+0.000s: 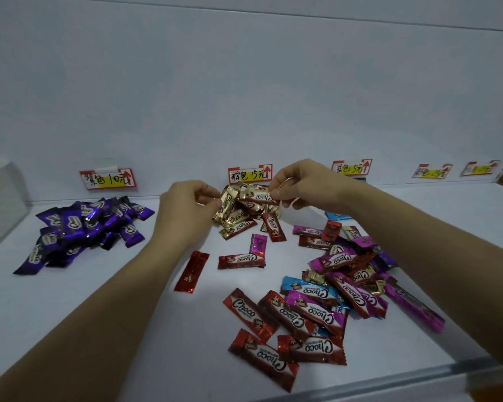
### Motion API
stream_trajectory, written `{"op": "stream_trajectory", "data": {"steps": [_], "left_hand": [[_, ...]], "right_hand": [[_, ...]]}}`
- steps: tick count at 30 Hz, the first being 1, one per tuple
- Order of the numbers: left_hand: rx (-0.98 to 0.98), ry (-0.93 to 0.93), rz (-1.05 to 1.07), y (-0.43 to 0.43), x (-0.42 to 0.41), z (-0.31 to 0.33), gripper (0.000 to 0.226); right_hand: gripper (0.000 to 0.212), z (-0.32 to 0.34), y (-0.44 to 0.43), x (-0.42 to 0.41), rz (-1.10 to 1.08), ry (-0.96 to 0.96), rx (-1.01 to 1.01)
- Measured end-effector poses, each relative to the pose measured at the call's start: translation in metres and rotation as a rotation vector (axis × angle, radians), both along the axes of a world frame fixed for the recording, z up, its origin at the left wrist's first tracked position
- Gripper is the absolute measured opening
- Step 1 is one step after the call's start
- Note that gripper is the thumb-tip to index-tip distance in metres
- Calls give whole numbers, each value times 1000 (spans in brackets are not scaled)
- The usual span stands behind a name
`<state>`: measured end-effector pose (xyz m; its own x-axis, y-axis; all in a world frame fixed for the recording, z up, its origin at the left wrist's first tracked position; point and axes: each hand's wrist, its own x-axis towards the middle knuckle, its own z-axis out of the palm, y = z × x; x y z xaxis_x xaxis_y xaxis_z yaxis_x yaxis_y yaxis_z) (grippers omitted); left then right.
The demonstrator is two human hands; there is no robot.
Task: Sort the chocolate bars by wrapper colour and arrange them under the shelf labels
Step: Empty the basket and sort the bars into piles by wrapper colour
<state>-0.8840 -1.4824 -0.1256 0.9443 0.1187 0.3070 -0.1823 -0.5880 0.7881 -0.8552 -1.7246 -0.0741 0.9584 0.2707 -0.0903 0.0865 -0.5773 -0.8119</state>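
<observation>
Gold-wrapped bar (229, 198) is pinched between thumb and fingertips of the left hand (186, 204), long axis tilted near upright. A second bar (260, 196), printed "Choco", is pinched by the right hand (302, 184), long axis roughly level. Both are held just above the gold pile (238, 220), directly below the middle label (249, 174), read as "15元" with a red arrow. Drop point is judged straight down. A dark red bar (274, 227) is seen at the pile's right edge, likely misplaced. Purple pile (82, 227) is laid under the left label (108, 179), "10元". Blue label (351, 168) is read as "5元". Unsorted heap (340, 285) of red, magenta and blue bars is spread front right on the shelf (128, 300); farther labels cannot be read.
</observation>
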Motion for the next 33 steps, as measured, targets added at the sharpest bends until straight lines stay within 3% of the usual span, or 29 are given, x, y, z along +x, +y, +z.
{"op": "stream_trajectory", "data": {"steps": [4, 9, 14, 18, 22, 27, 33], "left_hand": [[20, -46, 49, -9, 5, -5, 8], [41, 6, 15, -9, 10, -11, 14], [435, -146, 8, -4, 0, 4, 20], [552, -92, -295, -7, -24, 19, 16], [750, -10, -626, -20, -39, 12, 35], [730, -17, -680, -27, -41, 7, 30], [631, -83, -738, -33, -52, 15, 27]], "right_hand": [[10, -11, 21, 17, -243, -127, 19], [25, -23, 32, 18, -247, -332, -274], [34, -21, 26, -5, -122, -290, -488], [30, -21, 20, -18, -5, -217, -626], [22, -14, 11, -32, 79, -196, -651], [16, -8, -1, -54, 252, -166, -631], [9, 2, -30, -87, 270, -338, -594]]}}
